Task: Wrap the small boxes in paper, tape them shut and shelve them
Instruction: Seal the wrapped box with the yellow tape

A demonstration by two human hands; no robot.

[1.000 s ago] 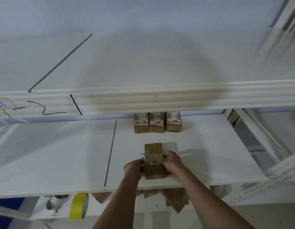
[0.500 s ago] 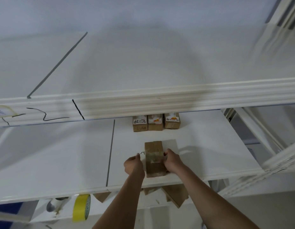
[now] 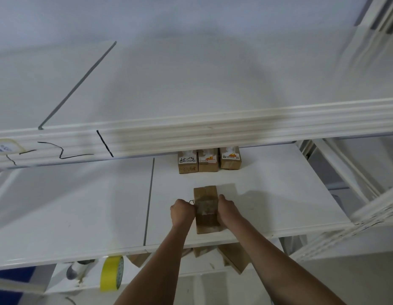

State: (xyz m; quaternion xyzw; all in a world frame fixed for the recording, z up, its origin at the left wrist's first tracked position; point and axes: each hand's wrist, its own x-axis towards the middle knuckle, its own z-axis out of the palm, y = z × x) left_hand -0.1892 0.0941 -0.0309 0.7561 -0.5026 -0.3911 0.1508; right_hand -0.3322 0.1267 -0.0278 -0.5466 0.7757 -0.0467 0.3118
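Brown wrapped box on shelf

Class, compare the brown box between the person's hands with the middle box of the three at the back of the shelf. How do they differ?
The held box lies near the shelf's front edge, gripped by both hands; the middle back box sits untouched in a row. The held box shows a clear tape band and no label; the back box carries a white label with orange print. Both are brown and rest on the same white shelf.

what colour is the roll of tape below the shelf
Yellow. The tape roll stands on edge under the shelf, lower left in the head view.
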